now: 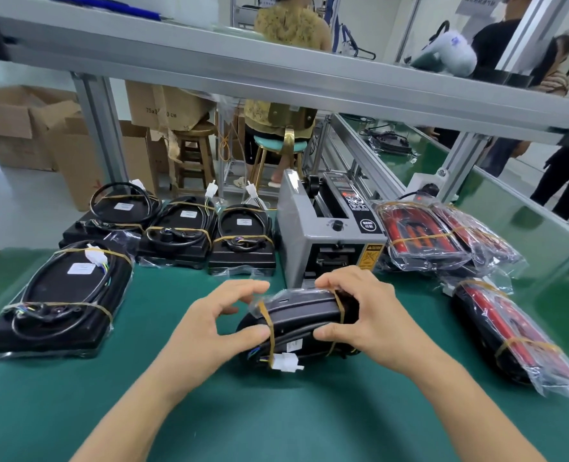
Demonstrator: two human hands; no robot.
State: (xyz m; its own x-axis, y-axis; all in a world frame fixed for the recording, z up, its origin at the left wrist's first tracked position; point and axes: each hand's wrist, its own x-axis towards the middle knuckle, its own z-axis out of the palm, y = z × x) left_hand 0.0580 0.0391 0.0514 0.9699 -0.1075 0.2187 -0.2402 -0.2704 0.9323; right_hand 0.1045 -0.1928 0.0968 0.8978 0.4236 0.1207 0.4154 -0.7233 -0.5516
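My right hand [359,311] grips the right end of the black unit [296,320]: fingers curl over its top, thumb presses its front face, and that end is hidden beneath them. My left hand [216,323] sets its thumb on the rubber band [270,331]. Its curved fingers arch over the clear film; I cannot tell whether they touch it. The unit rests mid-table on the green mat [276,421], white connector [288,364] towards me. Behind: grey tape dispenser [309,235]. Left: bagged black units [59,301]. Right: red bagged units [419,235], the nearest cut off by the frame.
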